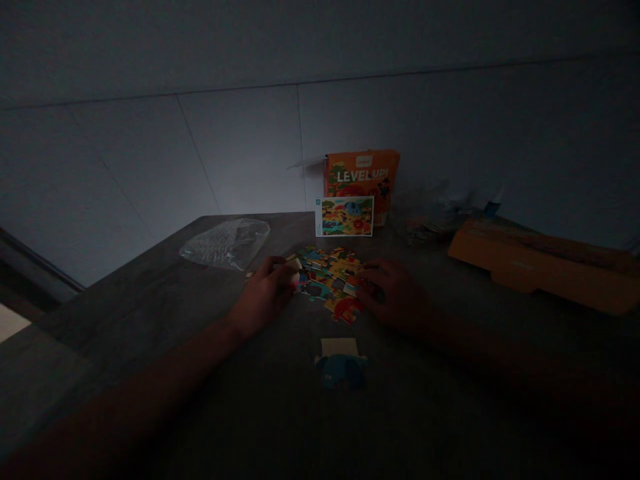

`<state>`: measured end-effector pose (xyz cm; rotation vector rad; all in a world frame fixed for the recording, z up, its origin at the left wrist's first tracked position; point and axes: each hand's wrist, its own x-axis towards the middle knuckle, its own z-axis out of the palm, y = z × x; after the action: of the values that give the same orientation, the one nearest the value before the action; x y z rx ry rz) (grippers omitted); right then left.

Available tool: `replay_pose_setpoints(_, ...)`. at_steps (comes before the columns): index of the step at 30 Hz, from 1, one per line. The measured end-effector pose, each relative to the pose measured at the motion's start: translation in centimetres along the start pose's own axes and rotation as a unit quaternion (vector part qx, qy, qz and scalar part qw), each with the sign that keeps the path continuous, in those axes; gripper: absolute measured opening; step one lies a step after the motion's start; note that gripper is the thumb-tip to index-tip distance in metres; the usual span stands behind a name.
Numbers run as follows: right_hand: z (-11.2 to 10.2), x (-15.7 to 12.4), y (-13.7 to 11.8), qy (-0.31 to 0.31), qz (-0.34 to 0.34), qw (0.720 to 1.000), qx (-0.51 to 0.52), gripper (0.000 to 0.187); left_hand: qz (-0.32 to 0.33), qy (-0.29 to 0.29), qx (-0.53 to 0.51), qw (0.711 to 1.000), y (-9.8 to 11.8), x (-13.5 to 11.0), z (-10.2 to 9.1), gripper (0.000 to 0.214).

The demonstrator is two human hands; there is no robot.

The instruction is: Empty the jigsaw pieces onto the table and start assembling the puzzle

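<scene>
Several colourful jigsaw puzzle pieces point(327, 273) lie in a cluster on the grey table. My left hand point(267, 290) is at the cluster's left side, its fingers closed on a pale-edged puzzle piece point(294, 265). On the right side, my right hand point(395, 293) has its fingers curled over a puzzle piece point(351, 285) with a light edge; the dim light partly hides this grip. Nearer to me, apart from the cluster, lies a blue elephant section point(341, 371) with a plain pale area above it.
Behind the cluster a picture card point(346, 217) leans upright against an orange "LEVEL UP!" box point(363, 175). A clear plastic bag point(227, 243) lies back left. At right are another clear bag with pieces point(425, 223) and an orange box part point(540, 263). The table point(165, 307) meets a pale wall.
</scene>
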<state>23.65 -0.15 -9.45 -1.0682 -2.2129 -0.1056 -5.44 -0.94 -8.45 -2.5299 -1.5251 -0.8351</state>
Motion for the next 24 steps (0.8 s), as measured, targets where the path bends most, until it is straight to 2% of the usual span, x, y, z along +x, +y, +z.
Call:
replay_pose_setpoints(4,-0.3,0.0,-0.6,-0.001,-0.067,0.997,0.026,0.034,0.075,0.021,-0.059,0.995,1.4,-0.3,-0.5,0.03)
replay_pose_setpoints(8,-0.7,0.0,-1.1,-0.005,-0.134,0.99,0.049,0.046,0.088,0.031,-0.12,0.988,2.9,-0.7,-0.8,0.025)
replay_pose_setpoints(11,-1.1,-0.1,-1.5,-0.011,-0.182,0.982,0.054,0.053,0.081,-0.019,-0.171,0.982,3.9,-1.2,-0.7,0.025)
replay_pose_setpoints(14,-1.3,-0.1,-1.7,-0.015,-0.224,0.973,0.053,0.053,0.104,-0.085,-0.178,0.975,4.3,-1.6,-0.6,0.036)
replay_pose_setpoints(17,-1.2,0.0,-1.7,-0.026,-0.236,0.97,0.048,0.048,0.121,-0.114,-0.154,0.974,4.1,-1.7,-0.6,0.042)
replay_pose_setpoints(24,-1.0,0.1,-1.4,-0.035,-0.232,0.971,0.04,0.043,0.106,-0.121,-0.107,0.981,3.6,-1.5,-0.8,0.053)
